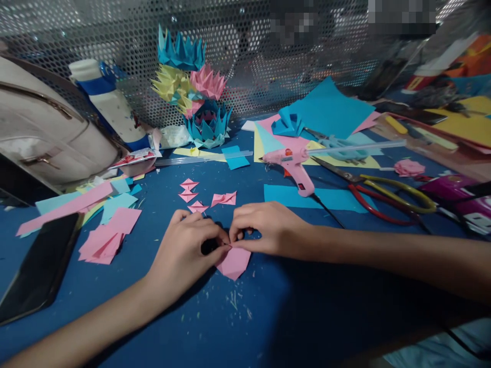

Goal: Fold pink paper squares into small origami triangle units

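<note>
Both hands meet at the middle of the blue table over a partly folded pink paper (235, 263). My left hand (192, 240) pinches its upper left edge between thumb and fingers. From the right, my right hand (261, 227) pinches the same paper's top edge, its fingertips close to the left ones. The lower part of the paper shows below the fingers and comes to a blunt point. Just beyond the hands lie several small folded pink pieces (224, 198). To the left is a loose stack of pink paper squares (103, 245).
A pink glue gun (293, 166) and red-and-yellow-handled scissors (383, 197) lie right of centre. Folded paper flowers (209, 122) stand against the perforated metal panel (245, 66). At left are a phone (40, 266), a bottle (111, 105) and a white bag (49, 122).
</note>
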Tool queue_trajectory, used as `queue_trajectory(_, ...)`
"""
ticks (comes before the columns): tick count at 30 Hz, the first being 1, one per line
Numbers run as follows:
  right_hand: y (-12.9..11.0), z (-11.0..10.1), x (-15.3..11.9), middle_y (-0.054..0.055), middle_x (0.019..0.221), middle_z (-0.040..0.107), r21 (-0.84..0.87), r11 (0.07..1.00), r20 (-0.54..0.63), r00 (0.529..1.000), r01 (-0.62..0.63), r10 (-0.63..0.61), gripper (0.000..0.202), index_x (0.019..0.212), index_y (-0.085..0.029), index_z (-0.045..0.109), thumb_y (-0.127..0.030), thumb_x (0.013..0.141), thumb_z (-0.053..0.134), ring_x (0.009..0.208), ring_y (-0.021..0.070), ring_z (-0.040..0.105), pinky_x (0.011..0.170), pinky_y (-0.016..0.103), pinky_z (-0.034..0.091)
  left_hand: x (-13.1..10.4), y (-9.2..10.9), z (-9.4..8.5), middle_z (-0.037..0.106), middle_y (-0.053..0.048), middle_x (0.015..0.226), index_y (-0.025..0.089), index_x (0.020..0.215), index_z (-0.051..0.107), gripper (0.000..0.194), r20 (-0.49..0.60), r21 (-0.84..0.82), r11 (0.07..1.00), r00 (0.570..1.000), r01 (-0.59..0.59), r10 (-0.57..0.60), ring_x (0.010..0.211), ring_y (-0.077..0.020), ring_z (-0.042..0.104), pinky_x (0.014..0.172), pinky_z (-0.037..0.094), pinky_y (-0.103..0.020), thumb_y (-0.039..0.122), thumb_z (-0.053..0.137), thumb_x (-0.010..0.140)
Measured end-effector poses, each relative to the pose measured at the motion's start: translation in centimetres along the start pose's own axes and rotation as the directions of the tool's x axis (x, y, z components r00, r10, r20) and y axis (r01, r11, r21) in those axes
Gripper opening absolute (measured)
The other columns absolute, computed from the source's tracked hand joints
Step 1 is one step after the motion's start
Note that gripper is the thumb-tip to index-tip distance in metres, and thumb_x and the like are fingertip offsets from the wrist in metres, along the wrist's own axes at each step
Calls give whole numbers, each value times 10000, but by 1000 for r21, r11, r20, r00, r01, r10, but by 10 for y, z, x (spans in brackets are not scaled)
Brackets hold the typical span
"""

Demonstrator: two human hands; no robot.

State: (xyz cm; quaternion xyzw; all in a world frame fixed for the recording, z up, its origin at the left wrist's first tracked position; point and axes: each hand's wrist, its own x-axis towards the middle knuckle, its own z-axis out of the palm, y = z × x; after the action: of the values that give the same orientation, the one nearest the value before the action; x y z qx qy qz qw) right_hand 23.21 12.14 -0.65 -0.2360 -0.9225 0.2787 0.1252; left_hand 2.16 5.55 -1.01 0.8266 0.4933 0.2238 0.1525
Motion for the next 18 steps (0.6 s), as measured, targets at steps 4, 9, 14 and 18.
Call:
queue_trajectory(4, 4, -8, -6, -9, 855, 682, -51, 990, -11, 991, 131, -132, 57, 879, -209, 732, -220, 895, 679, 796, 120, 615, 624, 247, 343, 0, 3, 0, 732, 90, 832, 266, 826, 710, 89, 8, -41, 999, 1000, 19, -19, 787, -144, 616, 805, 283, -354, 191, 719, 873)
queue_trajectory(9, 5, -20, -10, 7, 827, 656, -290, 860, 150, 908, 420, -392, 226, 869, -223, 737, -303, 992, 565, 746, 132, 559, 630, 298, 303, -3, 4, 4, 739, 64, 903, 261, 879, 713, 87, 5, -46, 999, 1000, 13, -12, 828, -146, 634, 822, 300, -353, 221, 654, 929)
queue_trajectory(14, -3, -29, -9, 1, 756, 602, -366, 822, 316, 889, 437, -331, 246, 802, -205, 690, -308, 990, 571, 678, 138, 507, 598, 317, 265, -4, 6, 8, 732, 36, 867, 241, 868, 713, 133, -68, 75, 993, 993, -93, 98, 791, -149, 608, 823, 308, -369, 240, 620, 964)
queue_trajectory(18, -8, -31, -8, 6, 776, 603, -372, 821, 377, 879, 434, -294, 224, 810, -196, 667, -299, 986, 576, 690, 145, 508, 595, 325, 255, -6, 6, 10, 717, 14, 850, 217, 891, 694, 175, -112, 156, 973, 976, -171, 189, 773, -162, 569, 820, 311, -383, 228, 559, 1001)
